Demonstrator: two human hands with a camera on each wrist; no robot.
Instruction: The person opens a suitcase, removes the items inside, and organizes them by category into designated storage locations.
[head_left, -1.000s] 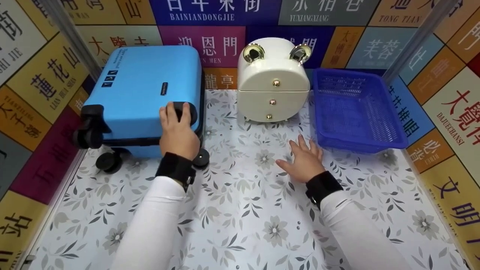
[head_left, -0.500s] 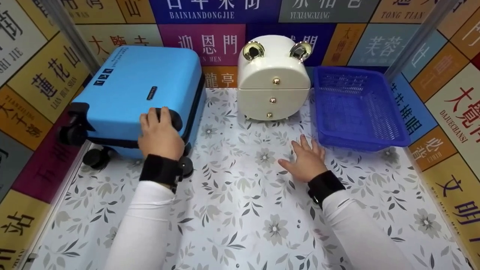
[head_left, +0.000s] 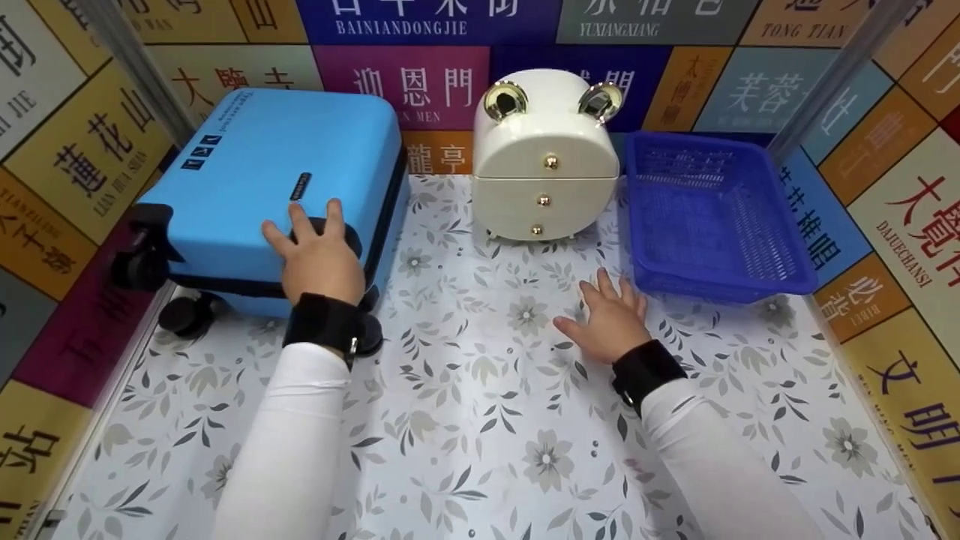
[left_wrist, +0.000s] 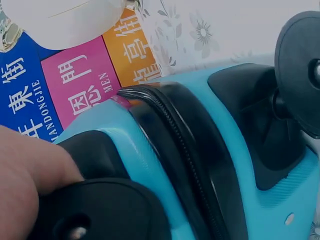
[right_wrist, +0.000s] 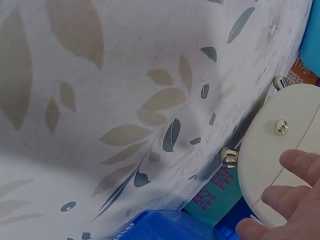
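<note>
While the blue suitcase (head_left: 277, 187) lies on its side in the upper left of the head view, the left hand (head_left: 319, 259) rests on its near corner w/ fingers spread and laid over the black corner piece (head_left: 349, 236), thumb out to the left; they look relaxed, not clamped round anything. Wheels (head_left: 184, 313) sit at the case's lower edge, toward the lower left of the frame, one partly hidden behind the left wrist band. From the left wrist view, the suitcase (left_wrist: 210, 150) fills most of the frame: black zipper strip running diag. through the centre, a wheel (left_wrist: 300, 70) at the right edge, part of the hand (left_wrist: 25, 185) at lower left against a black wheel housing. Right hand (head_left: 611, 319) lies flat, palm down, on the floral tabletop (head_left: 487, 420) at centre-right, fingers straight and slightly apart, holding nothing; it sits just below and left of the blue basket (head_left: 712, 217), near but not touching as far as can be seen. A white drawer box (head_left: 546, 161) w/ gold knobs stands at top centre, between suitcase and basket. In the right wrist view the fingertips (right_wrist: 295, 165) show at lower right, w/ the drawer box (right_wrist: 280, 150) beyond them and a bit of the basket (right_wrist: 150, 227) along the bottom edge.
</note>
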